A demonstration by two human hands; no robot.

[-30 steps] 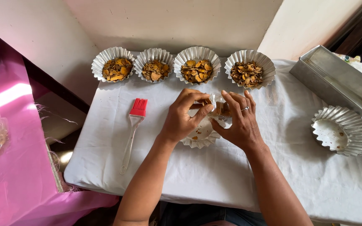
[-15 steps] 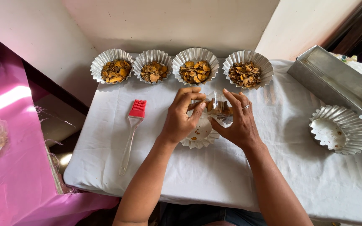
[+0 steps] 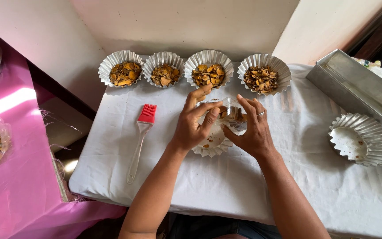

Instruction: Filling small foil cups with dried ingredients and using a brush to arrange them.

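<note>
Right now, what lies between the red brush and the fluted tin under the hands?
In the head view, only bare white cloth separates the red brush from the fluted tin, except the left hand resting over the tin.

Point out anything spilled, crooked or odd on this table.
Nothing is spilled or damaged. One fluted tin sits alone at the right, empty but for crumbs, apart from the four filled tins lined up at the back. The red-headed brush lies slightly slanted.

White-clothed table against a pale wall.
</note>
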